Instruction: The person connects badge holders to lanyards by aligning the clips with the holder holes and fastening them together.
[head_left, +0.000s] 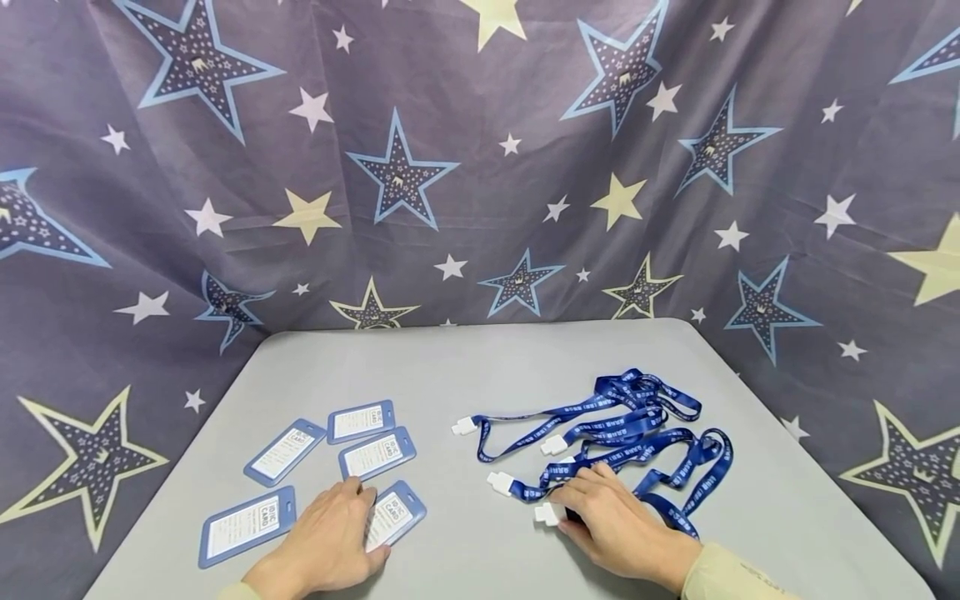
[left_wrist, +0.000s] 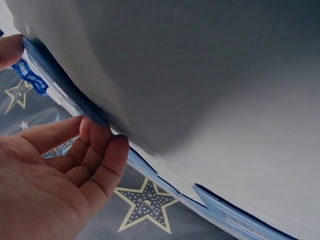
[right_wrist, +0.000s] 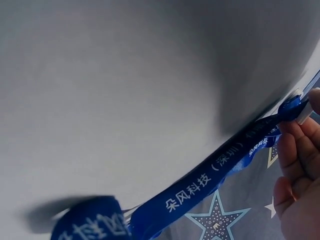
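In the head view my left hand (head_left: 333,533) holds a blue-framed ID card holder (head_left: 395,515) by its edges, thumb on the near side and fingers on the far side. The left wrist view shows this card holder (left_wrist: 65,82) low over the table, between thumb and fingertips. My right hand (head_left: 618,521) pinches a blue lanyard (right_wrist: 205,175) close to its white plastic clip (head_left: 549,514). The strap, printed with white characters, runs from the right fingertips along the table. Part of the strap is hidden under the right hand in the head view.
Several more ID card holders (head_left: 247,527) lie face up at the left of the grey table (head_left: 450,358). Other blue lanyards (head_left: 630,392) are heaped at the right, their white clips (head_left: 501,482) pointing left. A star-patterned curtain (head_left: 480,225) hangs around the table.
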